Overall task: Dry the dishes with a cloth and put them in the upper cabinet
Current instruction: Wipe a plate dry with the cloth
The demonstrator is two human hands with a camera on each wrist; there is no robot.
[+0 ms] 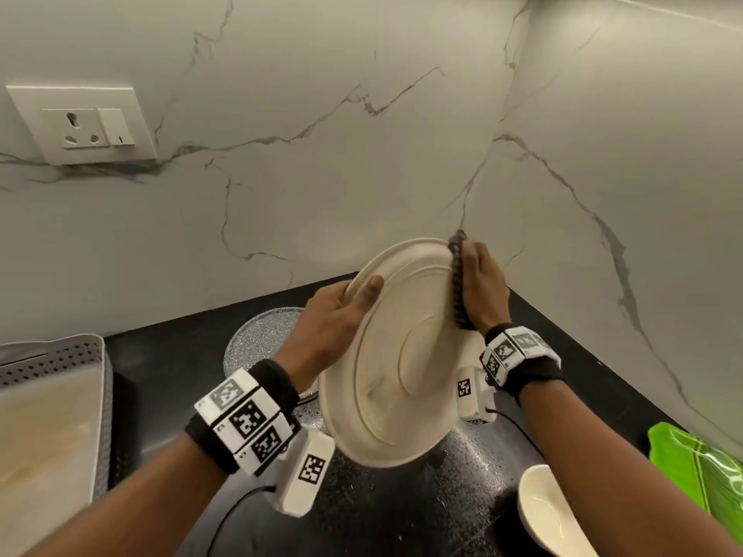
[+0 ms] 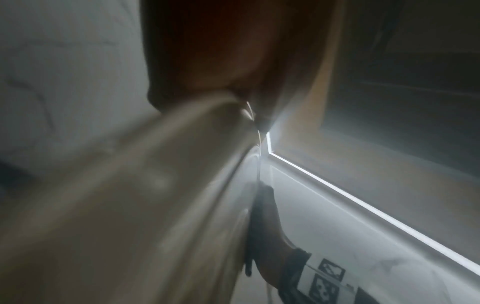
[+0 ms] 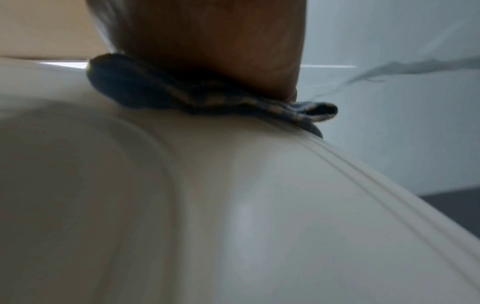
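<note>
The cream plate (image 1: 396, 355) is hiding its far face, most of the cloth (image 1: 457, 283) and the right hand's (image 1: 480, 289) fingers. The frame edge is cutting off the white bowl (image 1: 542, 512) and green tray (image 1: 695, 468). Blur is smearing both wrist views.

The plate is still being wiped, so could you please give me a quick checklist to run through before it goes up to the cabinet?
1. Left hand grip on the plate rim, thumb over the edge: ok.
2. Right hand presses the cloth on the far rim: ok.
3. Plate lifted off the black counter: ok.
4. Plate dry all over: cannot tell.
5. Upper cabinet open and within reach: cannot tell, not in view.
6. White bowl below stays untouched: ok.
</note>
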